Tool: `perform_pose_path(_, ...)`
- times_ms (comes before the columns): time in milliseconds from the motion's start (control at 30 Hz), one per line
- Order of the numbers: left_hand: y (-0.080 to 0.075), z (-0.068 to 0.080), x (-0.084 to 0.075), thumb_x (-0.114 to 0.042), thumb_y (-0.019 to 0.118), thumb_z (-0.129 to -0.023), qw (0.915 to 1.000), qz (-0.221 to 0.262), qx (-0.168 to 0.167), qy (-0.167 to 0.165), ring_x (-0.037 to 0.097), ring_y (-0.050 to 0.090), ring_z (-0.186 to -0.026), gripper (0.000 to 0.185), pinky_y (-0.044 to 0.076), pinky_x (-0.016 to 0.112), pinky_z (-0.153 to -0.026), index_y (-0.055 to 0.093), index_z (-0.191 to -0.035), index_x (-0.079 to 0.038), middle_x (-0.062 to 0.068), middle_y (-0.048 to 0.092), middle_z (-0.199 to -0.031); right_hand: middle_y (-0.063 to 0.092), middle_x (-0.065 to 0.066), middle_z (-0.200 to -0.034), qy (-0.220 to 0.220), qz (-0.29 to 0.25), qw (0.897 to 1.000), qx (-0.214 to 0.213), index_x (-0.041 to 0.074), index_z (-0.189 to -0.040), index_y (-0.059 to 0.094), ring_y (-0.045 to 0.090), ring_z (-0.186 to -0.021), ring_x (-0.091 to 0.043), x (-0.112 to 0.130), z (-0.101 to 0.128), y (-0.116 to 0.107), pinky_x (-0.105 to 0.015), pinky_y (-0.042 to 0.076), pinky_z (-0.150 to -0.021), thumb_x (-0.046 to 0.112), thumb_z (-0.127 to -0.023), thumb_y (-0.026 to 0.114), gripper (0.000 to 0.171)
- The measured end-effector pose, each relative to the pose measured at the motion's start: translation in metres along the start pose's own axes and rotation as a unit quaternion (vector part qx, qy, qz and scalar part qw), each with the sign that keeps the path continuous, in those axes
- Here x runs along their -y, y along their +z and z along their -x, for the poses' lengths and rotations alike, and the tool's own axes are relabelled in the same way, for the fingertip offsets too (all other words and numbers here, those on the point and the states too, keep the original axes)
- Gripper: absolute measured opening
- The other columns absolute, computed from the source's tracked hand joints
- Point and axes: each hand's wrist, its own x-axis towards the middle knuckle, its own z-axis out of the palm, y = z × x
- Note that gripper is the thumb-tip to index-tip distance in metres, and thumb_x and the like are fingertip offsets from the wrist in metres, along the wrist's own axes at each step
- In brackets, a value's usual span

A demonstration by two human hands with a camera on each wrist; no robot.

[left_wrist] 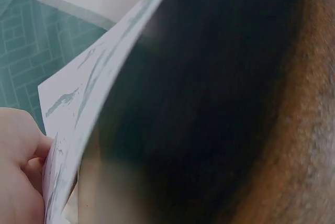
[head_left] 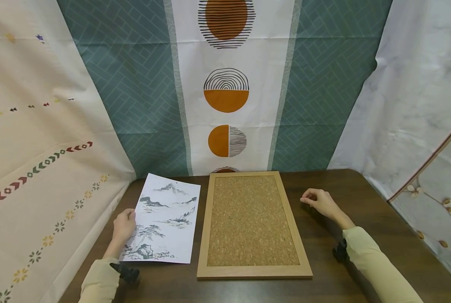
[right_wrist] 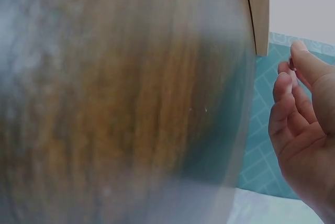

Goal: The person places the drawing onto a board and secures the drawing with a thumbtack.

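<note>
Pinching the ink-landscape sheet (head_left: 168, 216) by its left edge, left of the corkboard (head_left: 252, 219), my left hand (head_left: 124, 226) should find it light, bendy, easily creased: edges only. My right hand (head_left: 321, 203) pinches a small dark object (right_wrist: 291, 64).

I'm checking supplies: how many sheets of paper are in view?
1: the sheet held by the left hand, left of the corkboard. Others could hide behind it.
</note>
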Motion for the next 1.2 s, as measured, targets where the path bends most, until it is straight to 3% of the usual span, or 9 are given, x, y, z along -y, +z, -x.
perform_pose_path(433,0.000,-0.003,-0.002,-0.015,0.031,-0.104,0.9993,0.025,-0.004,-0.027,0.052,0.044,-0.124,0.040,0.035,0.061,-0.103,0.047,-0.132,0.010,0.036,0.049,-0.131,0.067,-0.004,-0.075,-0.003,0.011,1.000,-0.010,0.012,-0.092,0.068,0.056,-0.062,-0.011,0.002,-0.004,0.000,-0.025,0.046,-0.057,0.022,-0.091,0.067,0.010)
perform_pose_path(1000,0.019,0.000,-0.011,-0.015,0.035,-0.102,0.9955,0.082,0.013,-0.046,0.047,0.046,-0.125,0.040,0.035,0.056,-0.105,0.050,-0.130,0.009,0.034,0.050,-0.133,0.066,-0.006,-0.077,-0.011,0.008,1.000,-0.018,0.008,-0.096,0.068,0.054,-0.062,-0.008,0.005,-0.010,0.009,-0.025,0.045,-0.058,0.021,-0.094,0.063,0.014)
perform_pose_path(1200,0.026,-0.002,-0.012,-0.016,0.036,-0.102,0.9940,0.100,0.026,-0.036,0.046,0.045,-0.126,0.041,0.034,0.056,-0.106,0.049,-0.131,0.009,0.034,0.049,-0.134,0.067,-0.008,-0.081,-0.016,0.000,1.000,-0.009,0.006,-0.099,0.068,0.056,-0.064,-0.011,0.007,-0.010,0.011,-0.025,0.046,-0.058,0.020,-0.095,0.062,0.016)
